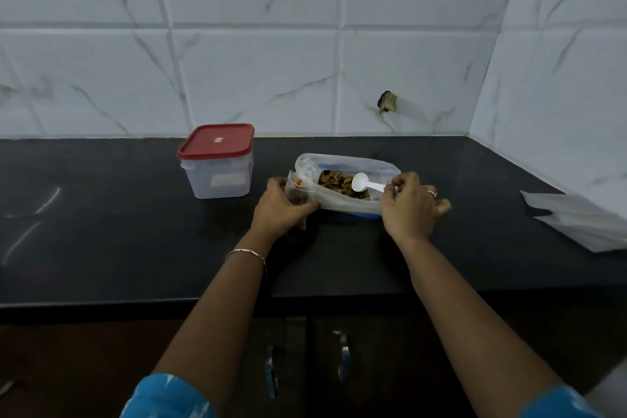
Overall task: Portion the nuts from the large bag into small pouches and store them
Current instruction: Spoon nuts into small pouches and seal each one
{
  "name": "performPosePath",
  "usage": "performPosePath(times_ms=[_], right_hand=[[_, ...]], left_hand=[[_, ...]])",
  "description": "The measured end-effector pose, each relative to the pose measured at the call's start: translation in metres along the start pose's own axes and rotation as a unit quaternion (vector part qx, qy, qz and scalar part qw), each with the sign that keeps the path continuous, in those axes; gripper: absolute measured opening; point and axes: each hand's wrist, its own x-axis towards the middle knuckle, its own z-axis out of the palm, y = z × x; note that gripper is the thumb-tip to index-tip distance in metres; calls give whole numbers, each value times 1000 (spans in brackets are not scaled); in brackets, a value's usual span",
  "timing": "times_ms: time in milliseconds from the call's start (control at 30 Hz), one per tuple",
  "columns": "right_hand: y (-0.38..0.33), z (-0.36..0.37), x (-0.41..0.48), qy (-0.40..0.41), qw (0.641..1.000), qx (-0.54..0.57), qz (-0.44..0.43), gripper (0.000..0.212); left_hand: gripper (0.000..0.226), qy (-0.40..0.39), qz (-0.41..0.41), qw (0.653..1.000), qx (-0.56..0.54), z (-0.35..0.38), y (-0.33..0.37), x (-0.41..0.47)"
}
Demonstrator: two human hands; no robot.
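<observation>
The large clear bag (342, 164) lies open on the black counter, with brown nuts (337, 181) showing in its mouth. A white plastic spoon (364, 182) rests in the bag over the nuts, and my right hand (412, 205) pinches its handle at the bag's right side. My left hand (280, 209) grips a small clear pouch (296, 192) against the bag's left end. A few nuts show through the top of that pouch.
A clear plastic box with a red lid (217, 161) stands to the left of the bag. A stack of empty clear pouches (576, 220) lies at the counter's right end. The counter's front edge (135, 302) runs below my arms, with cabinet handles (342, 358) underneath.
</observation>
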Motion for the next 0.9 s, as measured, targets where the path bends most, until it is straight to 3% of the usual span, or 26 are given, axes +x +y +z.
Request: performPosePath(times_ms=[67, 167, 267, 333, 567, 733, 833, 900], right_hand=[[-2, -2, -3, 18, 1000, -10, -3, 23], [-15, -4, -15, 36, 991, 33, -127, 24], [-39, -4, -36, -26, 960, 88, -265, 26], [-55, -3, -44, -67, 946, 81, -306, 26], [-68, -11, -42, -152, 942, 60, -293, 14], [-75, -26, -27, -190, 941, 174, -220, 9], [-71, -32, -18, -235, 928, 211, -197, 20], [-66, -32, -14, -224, 931, 213, -197, 21]], left_hand=[[75, 3, -6, 1000, -19, -1, 1, -5], [69, 25, -2, 999, -33, -1, 1, -14], [63, 44, 15, 998, -44, -1, 2, -27], [62, 40, 21, 997, -64, -2, 3, -35], [57, 57, 22, 988, -142, -7, 1, -49], [63, 42, 14, 989, -141, -6, 0, -48], [62, 27, 17, 992, -122, -6, 3, -49], [57, 15, 21, 992, -126, -7, 4, -49]])
